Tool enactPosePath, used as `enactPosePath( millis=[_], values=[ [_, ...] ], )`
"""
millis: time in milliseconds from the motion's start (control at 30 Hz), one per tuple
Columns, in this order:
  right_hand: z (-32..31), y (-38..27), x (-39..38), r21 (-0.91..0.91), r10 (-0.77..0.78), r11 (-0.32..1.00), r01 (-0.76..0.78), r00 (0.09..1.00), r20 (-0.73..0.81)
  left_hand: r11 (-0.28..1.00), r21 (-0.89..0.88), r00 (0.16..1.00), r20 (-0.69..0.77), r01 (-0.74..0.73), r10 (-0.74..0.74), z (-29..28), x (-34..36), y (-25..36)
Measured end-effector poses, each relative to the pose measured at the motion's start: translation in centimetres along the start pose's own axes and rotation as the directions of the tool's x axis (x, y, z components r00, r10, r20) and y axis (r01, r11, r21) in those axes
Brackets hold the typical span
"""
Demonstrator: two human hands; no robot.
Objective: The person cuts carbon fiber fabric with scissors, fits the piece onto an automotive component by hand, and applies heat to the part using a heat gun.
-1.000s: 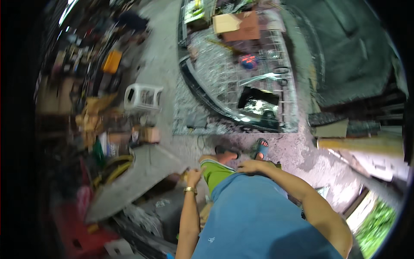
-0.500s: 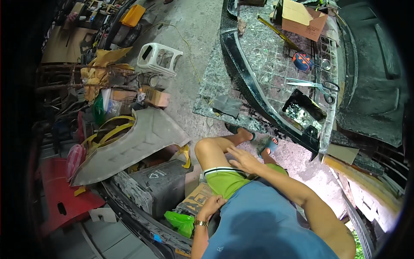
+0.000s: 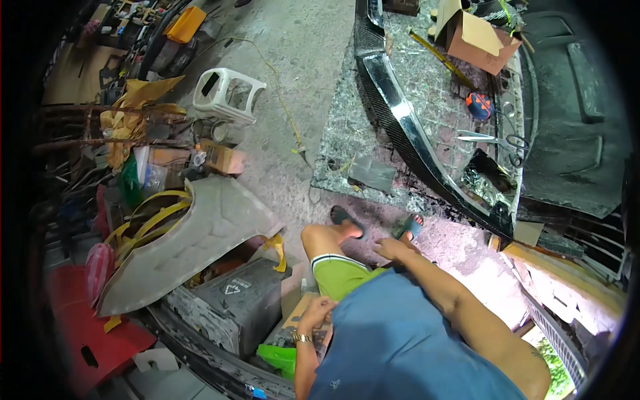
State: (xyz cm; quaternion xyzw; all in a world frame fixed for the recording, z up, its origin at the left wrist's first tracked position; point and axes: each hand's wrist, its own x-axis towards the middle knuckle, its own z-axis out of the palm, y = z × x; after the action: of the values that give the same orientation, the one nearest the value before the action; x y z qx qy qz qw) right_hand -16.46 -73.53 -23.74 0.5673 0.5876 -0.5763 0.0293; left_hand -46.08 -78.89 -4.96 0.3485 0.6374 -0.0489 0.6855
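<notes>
My left hand (image 3: 318, 312) is beside my left hip, over a cardboard box (image 3: 293, 320), fingers curled and nothing seen in it. My right hand (image 3: 393, 249) rests by my right knee, fingers stretched out and holding nothing visible. Ahead of me a long curved black glossy car trim part (image 3: 398, 107) with a woven pattern lies across a stained worktable (image 3: 427, 87). On the table's right are scissors (image 3: 490, 138), an orange and blue tape measure (image 3: 479, 107) and a shiny black piece (image 3: 490, 175). A grey sheet (image 3: 371, 174) lies at its near left corner.
At left a grey fender panel (image 3: 193, 240) leans over a dark bin (image 3: 237, 290); a green plastic bag (image 3: 279, 359) is nearby. A white stool (image 3: 229, 95) stands on the concrete floor. A dark panel (image 3: 567, 153) borders the table's right, with an open cardboard box (image 3: 483, 48) behind.
My right hand has moved from above my lap to my right knee. My left leg and foot have shifted left, and the view has turned slightly.
</notes>
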Motion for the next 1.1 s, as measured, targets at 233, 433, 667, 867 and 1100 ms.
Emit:
enactPosePath(
  millis=[233, 433, 667, 867, 1100],
  values=[
    [0.9, 11.2, -9.9, 0.197, 0.571, 0.821, -0.536, 0.758, -0.316, 0.962, -0.266, 0.961, -0.275, -0.054, -0.023, -17.3, 12.9, -19.8],
    [8.9, 4.9, -16.6, 0.802, 0.912, 0.289, -0.524, 0.406, -0.063, 0.982, -0.19, 0.995, -0.094, 0.026, -0.044, -31.0, 16.6, -10.7],
    [11.4, -8.8, -2.6, 0.567, 0.523, 0.791, -0.231, 0.737, -0.428, 0.988, -0.145, 0.977, -0.212, -0.059, 0.027, -40.4, 18.8, -1.0],
    [13.2, -6.1, -1.4, 0.666, 0.627, 0.699, -0.26, 0.671, -0.396, 0.976, -0.099, 0.94, -0.304, -0.195, 0.156, -35.1, 20.1, 3.5],
    [14.2, -1.3, -3.2, 0.894, 0.812, 0.447, -0.042, 0.44, -0.385, 0.987, 0.128, 0.995, 0.051, -0.096, 0.09, -31.3, 20.7, 1.3]
  ],
)
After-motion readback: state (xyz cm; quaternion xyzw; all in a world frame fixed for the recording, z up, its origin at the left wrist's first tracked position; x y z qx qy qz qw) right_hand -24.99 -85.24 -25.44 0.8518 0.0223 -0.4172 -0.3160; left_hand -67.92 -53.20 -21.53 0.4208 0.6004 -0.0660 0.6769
